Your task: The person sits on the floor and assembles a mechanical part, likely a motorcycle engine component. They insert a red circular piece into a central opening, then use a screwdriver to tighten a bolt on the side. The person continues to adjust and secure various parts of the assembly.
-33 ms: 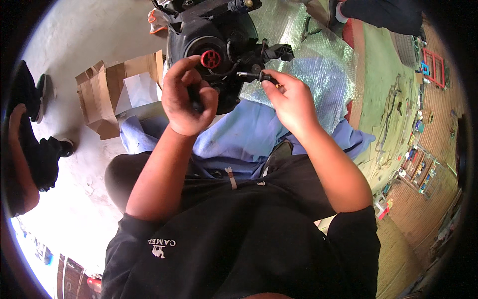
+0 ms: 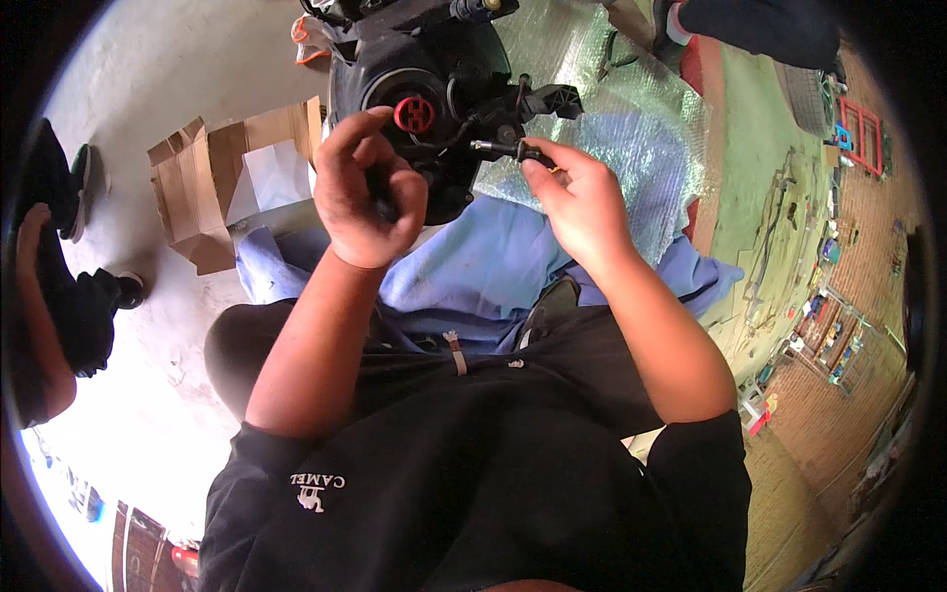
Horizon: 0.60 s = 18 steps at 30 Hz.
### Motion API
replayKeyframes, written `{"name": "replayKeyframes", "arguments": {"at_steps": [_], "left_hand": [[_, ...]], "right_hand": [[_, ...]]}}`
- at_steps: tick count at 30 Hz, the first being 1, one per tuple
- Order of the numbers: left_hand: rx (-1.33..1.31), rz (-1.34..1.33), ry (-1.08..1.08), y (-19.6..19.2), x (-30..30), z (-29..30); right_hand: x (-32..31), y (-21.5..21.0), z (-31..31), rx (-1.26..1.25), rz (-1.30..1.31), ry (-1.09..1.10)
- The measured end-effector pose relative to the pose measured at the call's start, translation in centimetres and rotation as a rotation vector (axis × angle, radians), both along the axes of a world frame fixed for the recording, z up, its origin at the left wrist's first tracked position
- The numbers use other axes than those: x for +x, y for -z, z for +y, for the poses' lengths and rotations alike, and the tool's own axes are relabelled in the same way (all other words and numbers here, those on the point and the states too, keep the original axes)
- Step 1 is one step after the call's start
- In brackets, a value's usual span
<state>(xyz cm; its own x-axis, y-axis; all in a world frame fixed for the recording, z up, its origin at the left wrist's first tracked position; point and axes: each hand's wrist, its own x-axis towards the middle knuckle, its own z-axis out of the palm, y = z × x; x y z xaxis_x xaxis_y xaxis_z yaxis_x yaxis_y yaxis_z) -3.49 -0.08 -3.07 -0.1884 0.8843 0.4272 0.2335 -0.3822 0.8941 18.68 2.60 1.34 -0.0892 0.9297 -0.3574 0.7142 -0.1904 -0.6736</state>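
At the far left a torn brown cardboard box [image 2: 212, 192] sits on the pale floor, well apart from your hands; your left hand [image 2: 365, 192] is curled shut against the near face of the big black plastic machine housing [image 2: 434, 109], just below its round red knob [image 2: 414, 113], but you cannot tell what it grips; to the right, your right hand [image 2: 582, 202] pinches the end of a thin black cable plug [image 2: 508, 150]; the plug lies sideways, pointing left into the housing, so your right hand is nearer; crinkly silver bubble wrap [image 2: 631, 148] lies behind, over blue cloth [image 2: 473, 271].
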Motion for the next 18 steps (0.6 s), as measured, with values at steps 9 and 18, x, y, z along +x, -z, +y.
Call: {"name": "replayKeyframes", "arguments": {"at_steps": [9, 18], "left_hand": [[0.125, -0.110, 0.021, 0.0, 0.8, 1.0], [0.041, 0.082, -0.024, -2.0, 0.4, 3.0]], "right_hand": [[2.1, 1.9, -0.9, 0.029, 0.249, 0.055], [0.5, 0.5, 1.9, 0.360, 0.210, -0.117]]}}
